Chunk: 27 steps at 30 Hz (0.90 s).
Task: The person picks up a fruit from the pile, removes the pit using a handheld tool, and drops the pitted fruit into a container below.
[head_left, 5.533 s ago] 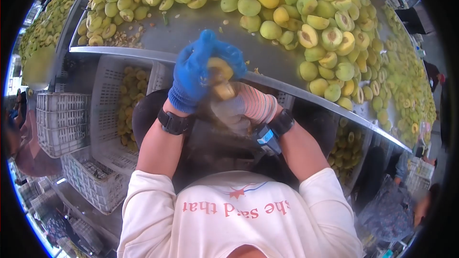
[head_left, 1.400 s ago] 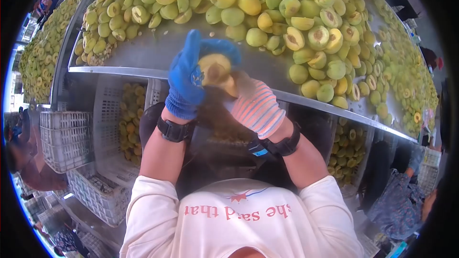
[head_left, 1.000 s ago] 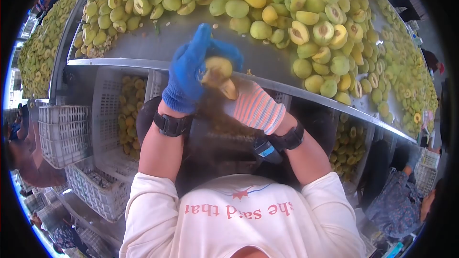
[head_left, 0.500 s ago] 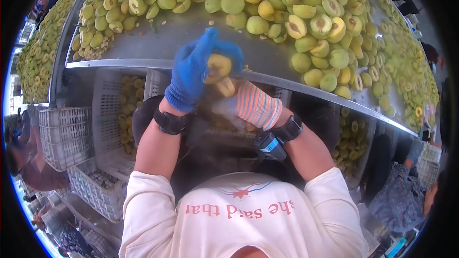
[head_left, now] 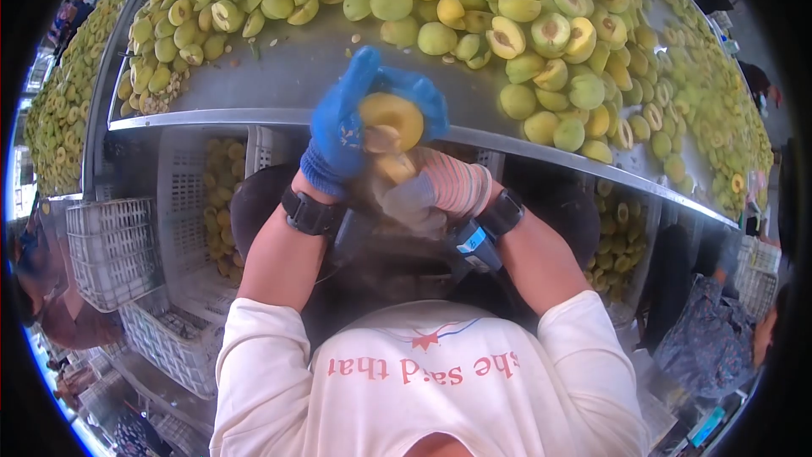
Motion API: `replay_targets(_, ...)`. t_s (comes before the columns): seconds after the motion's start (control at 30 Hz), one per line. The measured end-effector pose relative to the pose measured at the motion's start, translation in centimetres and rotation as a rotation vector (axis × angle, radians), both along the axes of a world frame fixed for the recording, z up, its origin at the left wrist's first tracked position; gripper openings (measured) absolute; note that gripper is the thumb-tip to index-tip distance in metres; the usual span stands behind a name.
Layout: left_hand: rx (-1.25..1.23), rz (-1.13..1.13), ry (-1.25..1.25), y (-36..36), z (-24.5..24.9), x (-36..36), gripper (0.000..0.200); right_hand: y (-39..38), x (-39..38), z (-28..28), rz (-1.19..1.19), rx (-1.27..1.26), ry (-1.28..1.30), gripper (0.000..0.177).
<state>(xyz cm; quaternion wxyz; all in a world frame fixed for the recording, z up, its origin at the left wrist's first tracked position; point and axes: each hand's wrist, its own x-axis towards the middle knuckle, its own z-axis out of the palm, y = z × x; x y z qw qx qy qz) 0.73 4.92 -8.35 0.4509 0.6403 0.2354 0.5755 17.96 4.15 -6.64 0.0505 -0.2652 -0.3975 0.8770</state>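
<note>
My left hand (head_left: 342, 123), in a blue glove with the thumb pointing up, is closed round a yellow apricot half (head_left: 396, 121) with its cut face toward me. Just below it, my right hand (head_left: 436, 190) wears an orange-and-grey striped glove with pale fingertips. Its fingers are curled round a small yellowish piece (head_left: 395, 167) against the lower side of the apricot half; blur hides what this piece is. Both hands are in front of the metal table's edge (head_left: 279, 116).
Heaped green and yellow apricots (head_left: 550, 34), many halved, cover the back and right of the metal table (head_left: 279, 72). Below stand a white crate (head_left: 188, 195) holding fruit and, further left, more white crates (head_left: 110, 250). Another person (head_left: 710, 338) is at the right.
The apricot half has turned, showing more of its cut face. My right hand has shifted slightly down, its pale fingertips now more visible. The view has shifted slightly.
</note>
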Motion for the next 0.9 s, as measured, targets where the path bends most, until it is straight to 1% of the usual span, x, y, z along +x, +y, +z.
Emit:
replay_targets(0.03,-0.030,0.013,-0.061,-0.4,-0.1,0.4,0.052,0.1,0.3,-0.2,0.022,0.019,0.004,0.021)
replay_targets(0.1,-0.316,-0.068,-0.340,-0.6,0.5,0.1,0.052,0.1,1.3,0.2,0.123,0.216,-0.001,0.022)
replay_targets(0.13,-0.575,-0.165,-0.560,-0.2,1.0,-0.6,0.056,0.1,1.8,0.4,0.176,0.315,-0.004,0.022)
replay_targets(0.17,-0.839,-0.267,-0.775,-0.1,1.5,-1.2,0.063,-0.2,2.0,-0.4,0.136,0.717,0.002,0.024)
replay_targets(0.2,-0.746,-0.062,-0.635,-0.8,1.7,-1.7,0.060,-0.5,2.2,-1.8,0.086,1.121,0.012,0.025)
replay_targets(0.23,-0.643,0.139,-0.493,-2.0,1.8,-2.2,0.057,-0.7,2.1,-1.7,0.125,1.282,-0.129,0.026)
replay_targets(0.27,-0.586,0.218,-0.456,-3.2,2.4,-3.6,0.054,-0.9,2.1,-1.5,0.175,1.436,-0.275,0.028)
replay_targets(0.3,-0.532,0.300,-0.416,-4.3,3.1,-4.9,0.052,-1.0,2.0,0.2,0.312,1.324,-0.563,0.030)
replay_targets(0.33,-0.461,0.354,-0.280,-6.0,3.9,-7.8,0.049,-1.1,2.1,1.6,0.443,1.183,-0.846,0.032)
replay_targets(0.37,-0.389,0.415,-0.148,-7.6,4.6,-10.7,0.046,-1.1,2.8,2.3,0.447,1.237,-0.811,0.033)
replay_targets(0.43,-0.292,0.722,0.471,-8.5,4.9,-15.7,0.043,-1.0,3.0,2.7,0.390,1.266,-0.800,0.032)
replay_targets(0.5,-0.414,1.049,1.027,-8.2,4.2,-18.1,0.043,-1.3,3.0,2.5,0.296,1.315,-0.748,0.031)
replay_targets(0.57,-0.356,0.821,0.420,-4.5,3.2,-14.7,0.038,-1.4,2.7,2.7,0.148,1.316,-0.665,0.029)
replay_targets(0.63,-0.171,0.703,0.499,1.3,2.9,-9.9,0.036,-1.4,2.7,1.6,-0.041,1.361,-0.589,0.026)
replay_targets(0.73,-0.099,0.675,0.892,8.5,2.4,-1.5,0.044,-1.1,3.0,1.4,-0.214,1.443,-0.657,0.026)
replay_targets(0.77,-0.043,0.732,1.020,10.4,1.0,-0.2,0.046,-1.0,3.1,1.4,-0.262,1.383,-0.705,0.029)
replay_targets(0.8,0.015,0.792,1.146,12.4,-0.4,1.2,0.048,-0.7,3.1,1.5,-0.255,1.349,-0.717,0.031)
replay_targets(0.83,0.099,0.867,1.348,13.8,-0.9,1.6,0.049,-0.4,3.1,1.8,-0.249,1.316,-0.732,0.034)
replay_targets(0.87,0.078,0.833,1.379,15.0,-1.0,0.8,0.049,-0.1,3.2,1.9,-0.243,1.275,-0.754,0.038)
replay_targets(0.9,0.050,0.790,1.409,15.5,-0.6,0.4,0.048,0.1,3.3,2.0,-0.218,1.238,-0.783,0.038)
